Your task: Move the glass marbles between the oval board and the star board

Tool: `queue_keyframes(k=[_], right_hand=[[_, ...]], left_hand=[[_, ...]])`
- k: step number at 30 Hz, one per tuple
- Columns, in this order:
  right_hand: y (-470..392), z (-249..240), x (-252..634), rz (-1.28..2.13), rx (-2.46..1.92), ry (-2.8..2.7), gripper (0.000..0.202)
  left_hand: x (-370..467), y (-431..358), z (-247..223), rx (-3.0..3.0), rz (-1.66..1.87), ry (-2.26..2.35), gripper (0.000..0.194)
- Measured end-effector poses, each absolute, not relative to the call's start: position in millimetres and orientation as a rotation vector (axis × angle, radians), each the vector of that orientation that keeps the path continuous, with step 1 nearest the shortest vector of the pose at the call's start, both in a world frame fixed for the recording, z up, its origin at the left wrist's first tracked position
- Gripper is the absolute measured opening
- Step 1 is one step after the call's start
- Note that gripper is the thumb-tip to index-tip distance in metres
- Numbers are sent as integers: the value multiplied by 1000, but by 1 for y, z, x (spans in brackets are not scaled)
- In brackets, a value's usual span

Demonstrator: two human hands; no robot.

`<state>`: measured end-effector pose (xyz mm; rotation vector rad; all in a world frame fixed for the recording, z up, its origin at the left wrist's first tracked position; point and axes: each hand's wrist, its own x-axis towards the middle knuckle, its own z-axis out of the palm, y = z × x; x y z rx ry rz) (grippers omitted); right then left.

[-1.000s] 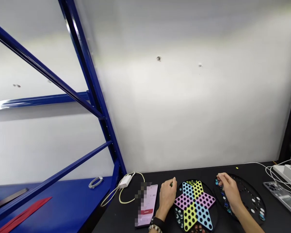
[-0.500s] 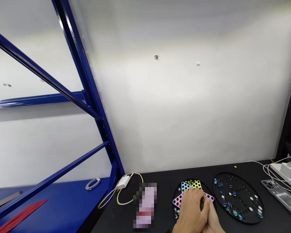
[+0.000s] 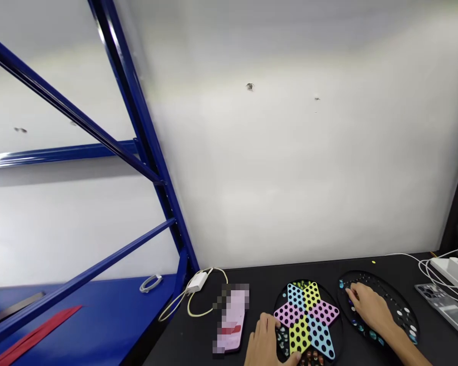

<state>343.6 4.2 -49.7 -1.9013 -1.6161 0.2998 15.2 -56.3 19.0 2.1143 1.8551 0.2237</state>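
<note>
A Chinese checkers board (image 3: pixel 306 312), with a pink, yellow and light blue star full of black holes, lies on the black table. Glass marbles (image 3: pixel 283 339) sit in the pockets around its star. My left hand (image 3: pixel 265 340) rests at the board's lower left rim, fingers stretched and thumb apart near the bottom yellow point. To the right, my right hand (image 3: pixel 370 305) reaches over a black round tray (image 3: pixel 395 300) dotted with blue and white marbles. Its fingers are curled together at the tray's left side; their tips hide whatever is between them.
A phone (image 3: pixel 232 323) lies left of the board, beside a white charger (image 3: pixel 197 282) with its cable. Another phone (image 3: pixel 442 305) and a white power strip (image 3: pixel 456 272) with cords are at the right. A blue metal rack (image 3: pixel 152 147) stands at the left.
My hands, cupped together over the star board, have parted. My left hand has moved to the board's left rim, my right hand over to the black tray. The star is now uncovered.
</note>
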Motion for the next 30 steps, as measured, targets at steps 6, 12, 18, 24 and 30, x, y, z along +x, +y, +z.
queue_keyframes(k=[6, 12, 18, 24, 30], right_hand=[[0, -57, 350, -128, -1892, -1833, 31], [-18, -44, 294, -58, -1632, -1975, 29], [-34, -68, 243, -133, -1557, -2079, 33], [-36, -76, 240, -162, -1517, -2100, 31], [-35, -74, 241, -115, -1510, -2087, 25]], left_hand=[[13, -49, 17, 2046, 68, 1811, 81], [4, -20, 27, 2153, 12, 1777, 78], [6, 18, 30, 2290, -118, 1744, 71], [25, 30, 12, 2367, -52, 1923, 48], [27, 23, 0, 2513, -34, 1910, 37]])
